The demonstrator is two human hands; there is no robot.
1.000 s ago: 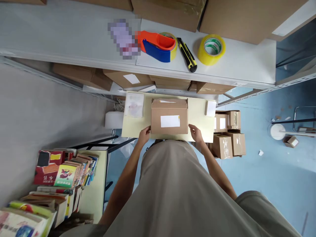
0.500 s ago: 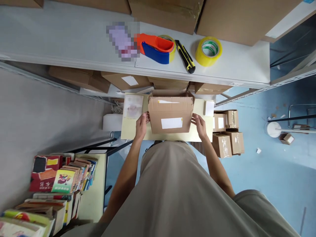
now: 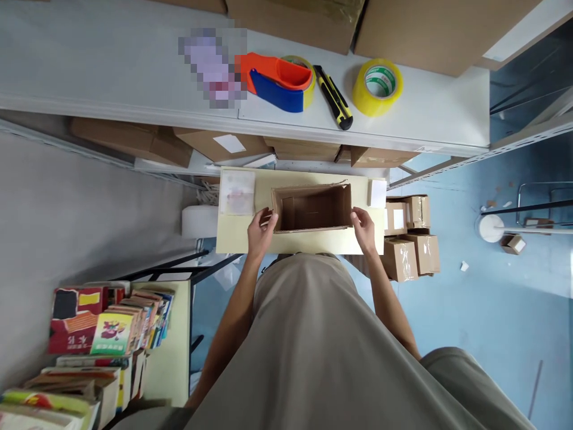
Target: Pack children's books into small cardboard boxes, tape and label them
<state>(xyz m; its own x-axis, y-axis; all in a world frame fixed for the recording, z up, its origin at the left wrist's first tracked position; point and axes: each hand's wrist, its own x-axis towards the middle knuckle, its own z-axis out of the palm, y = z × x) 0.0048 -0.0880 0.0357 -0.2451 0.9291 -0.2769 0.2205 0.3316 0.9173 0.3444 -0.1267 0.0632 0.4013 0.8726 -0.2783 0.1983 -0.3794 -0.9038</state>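
An open-topped cardboard box (image 3: 312, 230) stands on the pale yellow table (image 3: 237, 239), its mouth facing up and its bare brown inside showing. My left hand (image 3: 262, 234) is at the box's left side, fingers bent and thumb against the near corner. On the opposite side, my right hand (image 3: 364, 230) has its thumb and fingertips against the right wall. Between them the two hands hold the box. A clear flat packet (image 3: 237, 192) lies to the left of the box, and a small white stack (image 3: 377, 193) lies to its right.
On the grey shelf (image 3: 147, 77) above lie an orange and blue tape dispenser (image 3: 277, 83), a yellow-black utility knife (image 3: 333, 97), a yellow tape roll (image 3: 378, 87) and a blurred patch. Taped cartons (image 3: 405, 257) stand right of the table; books (image 3: 111, 322) sit at lower left.
The box has tipped from showing its labelled side to standing with its open mouth up. Both hands have turned with it and stay at its sides.
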